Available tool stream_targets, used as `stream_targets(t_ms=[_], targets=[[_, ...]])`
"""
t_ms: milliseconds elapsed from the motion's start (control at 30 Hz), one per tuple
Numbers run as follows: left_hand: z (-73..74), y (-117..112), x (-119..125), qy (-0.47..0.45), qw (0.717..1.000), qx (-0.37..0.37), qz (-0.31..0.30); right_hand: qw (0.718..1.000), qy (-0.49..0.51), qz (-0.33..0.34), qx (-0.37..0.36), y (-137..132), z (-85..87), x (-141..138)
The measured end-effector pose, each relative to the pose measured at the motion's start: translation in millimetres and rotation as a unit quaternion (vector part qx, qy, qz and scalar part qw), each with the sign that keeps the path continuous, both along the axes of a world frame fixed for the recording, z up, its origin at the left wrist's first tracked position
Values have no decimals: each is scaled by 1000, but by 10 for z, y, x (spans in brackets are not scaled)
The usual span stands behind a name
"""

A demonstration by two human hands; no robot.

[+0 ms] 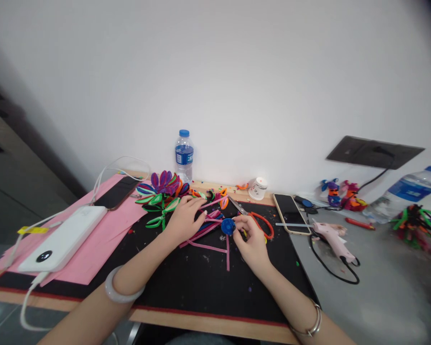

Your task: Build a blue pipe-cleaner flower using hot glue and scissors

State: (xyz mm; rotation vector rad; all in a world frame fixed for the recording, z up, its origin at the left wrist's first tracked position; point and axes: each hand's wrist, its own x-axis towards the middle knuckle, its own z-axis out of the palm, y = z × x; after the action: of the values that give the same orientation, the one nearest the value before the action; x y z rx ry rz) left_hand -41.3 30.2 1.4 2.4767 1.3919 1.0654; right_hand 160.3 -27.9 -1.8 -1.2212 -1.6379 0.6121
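My right hand (250,239) pinches a blue round coil (228,226), apparently of wound pipe cleaner, by its right edge above the black mat (201,292). My left hand (187,218) is stretched over a heap of pipe cleaners, palm down, with its fingers extended and its thumb apart. Pink pipe cleaners (208,247) lie loose beneath and between both hands. Behind my left hand is a bunch of looped pipe-cleaner shapes (161,191) in purple, green and red. Orange-handled scissors (264,225) lie just behind my right hand, partly hidden by it.
Pink sheets (118,230) carry a white power bank (62,238) and a dark phone (118,192) on the left. A water bottle (184,155) and a paper cup (257,188) stand by the wall. Rightward are another phone (290,213), a pink glue gun (334,239) and small figures (333,194).
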Motion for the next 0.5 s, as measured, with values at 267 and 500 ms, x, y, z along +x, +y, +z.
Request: stream_targets(t_ms=[267, 500], targets=[[-153, 123, 9, 42, 999, -6, -28, 1000, -1, 5, -7, 4, -9, -6], [-203, 194, 54, 56, 997, -11, -42, 1000, -2, 5, -6, 7, -9, -6]])
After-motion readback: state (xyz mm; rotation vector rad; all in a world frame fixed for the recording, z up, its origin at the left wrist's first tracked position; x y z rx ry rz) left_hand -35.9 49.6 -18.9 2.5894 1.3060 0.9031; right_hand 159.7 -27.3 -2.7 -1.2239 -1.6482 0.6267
